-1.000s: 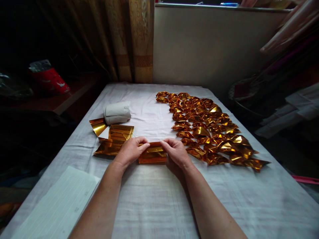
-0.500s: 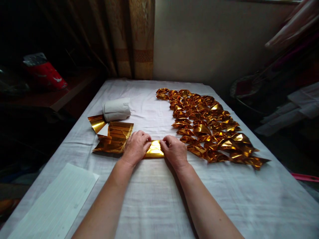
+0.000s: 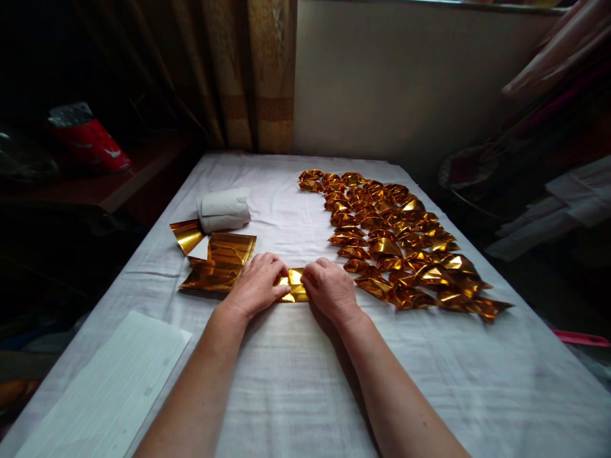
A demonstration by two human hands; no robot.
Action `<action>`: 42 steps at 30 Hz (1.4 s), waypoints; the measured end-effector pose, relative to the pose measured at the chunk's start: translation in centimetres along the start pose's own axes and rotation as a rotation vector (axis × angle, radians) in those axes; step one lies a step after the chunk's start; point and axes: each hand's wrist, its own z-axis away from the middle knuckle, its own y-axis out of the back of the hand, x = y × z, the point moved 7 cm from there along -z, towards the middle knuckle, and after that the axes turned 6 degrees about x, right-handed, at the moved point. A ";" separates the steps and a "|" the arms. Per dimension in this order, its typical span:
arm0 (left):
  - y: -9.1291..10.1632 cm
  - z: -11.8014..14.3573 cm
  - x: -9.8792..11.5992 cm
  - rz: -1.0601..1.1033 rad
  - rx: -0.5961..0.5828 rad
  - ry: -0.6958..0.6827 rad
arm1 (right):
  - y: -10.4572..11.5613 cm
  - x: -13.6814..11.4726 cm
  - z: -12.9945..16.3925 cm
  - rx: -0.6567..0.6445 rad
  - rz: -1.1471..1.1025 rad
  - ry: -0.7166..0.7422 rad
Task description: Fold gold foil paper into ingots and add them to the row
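The left hand (image 3: 258, 284) and right hand (image 3: 330, 287) grip the folded foil (image 3: 297, 289). On the lined paper (image 3: 109, 388), small marks are unreadable.

The gold foil strip (image 3: 298, 291), dark amber a second ago, now shines bright and looks narrower; the left hand's (image 3: 258, 284) thumb has slid toward 6 o'clock, the right hand (image 3: 333, 286) toward 9.

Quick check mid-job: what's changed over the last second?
The gold foil strip between the hands has been folded narrower and now shows a bright face. The left hand has shifted right, over its left end; the right hand remains at its right end. No release is visible. Unchanged: the folded foil pieces, flat foil, white roll and pale sheet.
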 end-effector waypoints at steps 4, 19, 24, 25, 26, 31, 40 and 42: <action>0.0 0.1 0.1 -0.005 -0.019 0.003 | -0.1 -0.7 0.4 -0.032 -0.058 0.073; -0.3 0.3 0.2 -0.030 -0.058 0.008 | 0.4 -1.0 2.5 0.082 -0.128 0.124; -0.2 0.3 0.4 -0.054 -0.058 0.013 | 0.3 -0.4 2.8 0.065 -0.151 0.083; -0.2 0.3 0.4 -0.057 -0.061 0.013 | 0.4 -0.1 2.9 0.062 -0.162 0.076; -0.2 0.3 0.5 -0.058 -0.064 0.013 | 0.4 0.3 3.1 0.061 -0.174 0.069; 0.0 0.2 0.4 -0.052 -0.083 0.025 | 0.9 2.0 3.9 0.082 -0.209 0.053; -0.8 1.0 1.8 -0.171 0.166 0.129 | 0.9 2.0 4.1 0.114 -0.226 0.047; -1.3 1.4 2.0 -0.152 0.204 0.119 | 0.9 2.0 4.1 0.106 -0.231 0.037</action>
